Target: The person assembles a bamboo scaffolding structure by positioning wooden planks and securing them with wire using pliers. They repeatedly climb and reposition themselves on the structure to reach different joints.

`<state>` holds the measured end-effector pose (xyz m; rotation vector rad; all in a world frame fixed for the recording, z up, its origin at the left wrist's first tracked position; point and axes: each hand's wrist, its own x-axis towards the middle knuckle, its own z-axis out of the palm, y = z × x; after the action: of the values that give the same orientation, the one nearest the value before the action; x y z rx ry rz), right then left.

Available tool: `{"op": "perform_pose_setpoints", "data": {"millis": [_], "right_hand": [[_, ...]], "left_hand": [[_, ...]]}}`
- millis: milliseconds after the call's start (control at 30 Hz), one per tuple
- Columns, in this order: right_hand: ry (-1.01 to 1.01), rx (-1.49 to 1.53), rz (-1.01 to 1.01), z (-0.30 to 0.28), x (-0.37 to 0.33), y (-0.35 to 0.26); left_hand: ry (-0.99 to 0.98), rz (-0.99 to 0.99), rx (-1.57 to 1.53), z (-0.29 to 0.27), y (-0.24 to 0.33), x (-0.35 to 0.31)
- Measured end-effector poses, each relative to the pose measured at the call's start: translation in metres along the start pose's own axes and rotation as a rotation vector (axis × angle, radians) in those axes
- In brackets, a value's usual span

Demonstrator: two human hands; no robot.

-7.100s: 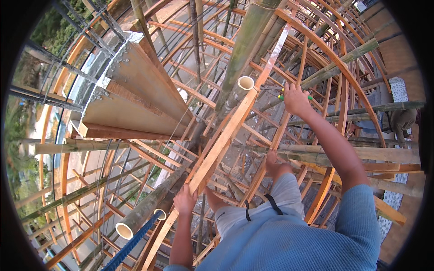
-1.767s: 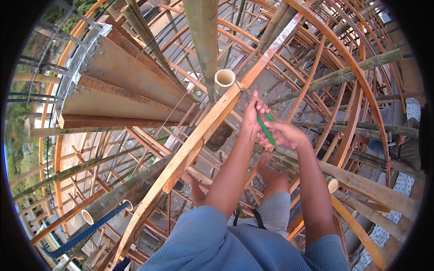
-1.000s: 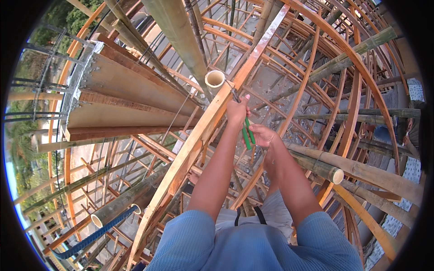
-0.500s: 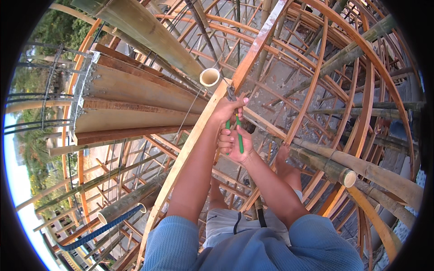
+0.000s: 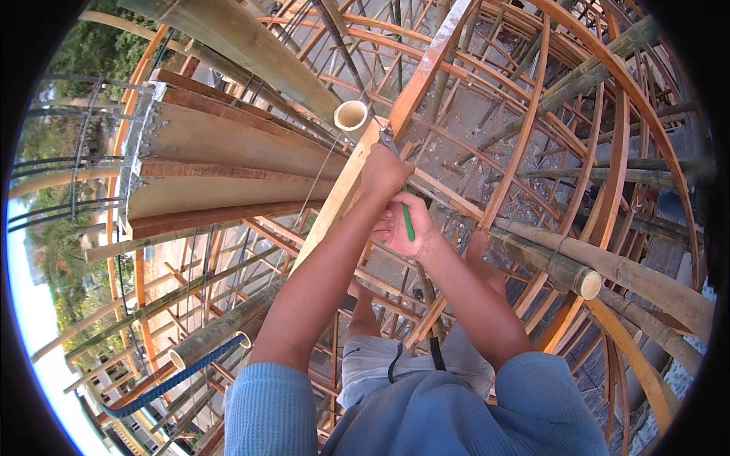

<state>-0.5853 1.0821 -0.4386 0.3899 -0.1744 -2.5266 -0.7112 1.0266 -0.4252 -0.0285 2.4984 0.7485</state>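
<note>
Both my hands are on a pair of green-handled pliers [image 5: 408,219]. My left hand [image 5: 385,172] is closed around them just below the metal jaws. My right hand [image 5: 420,234] holds lower down, with one green handle lying across its palm; its fingers are curled and partly hidden behind the left wrist. The jaws point up at the end of a pale wooden beam [image 5: 351,176], where a thin wire seems to run; whether they grip it is too small to tell. Close to the beam's left side is the open end of a bamboo pole [image 5: 351,115].
A reddish timber [image 5: 430,68] runs up and away from the jaws. Left lies wooden formwork with a concrete-crusted edge [image 5: 144,144] and steel bars. Bamboo poles [image 5: 544,262] cross at right, near my bare foot [image 5: 477,245]. Through the lattice of wood, the littered ground shows far below.
My left hand has turned over so its back faces up, closing more fully around the pliers. The right hand has shifted slightly up and right, and the handles have tilted.
</note>
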Motion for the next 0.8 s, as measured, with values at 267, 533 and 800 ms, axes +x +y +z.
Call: {"op": "perform_pose_setpoints", "data": {"millis": [267, 533, 800], "right_hand": [[0.285, -0.429, 0.100, 0.028, -0.025, -0.032], [0.458, -0.996, -0.149, -0.049, -0.009, -0.042], [1.208, -1.448, -0.222, -0.161, -0.066, 0.111]], "left_hand": [[-0.209, -0.029, -0.752, -0.001, 0.006, -0.023], [-0.065, -0.104, -0.750, 0.044, -0.007, -0.001], [-0.087, -0.307, -0.463, 0.159, -0.108, -0.081]]}}
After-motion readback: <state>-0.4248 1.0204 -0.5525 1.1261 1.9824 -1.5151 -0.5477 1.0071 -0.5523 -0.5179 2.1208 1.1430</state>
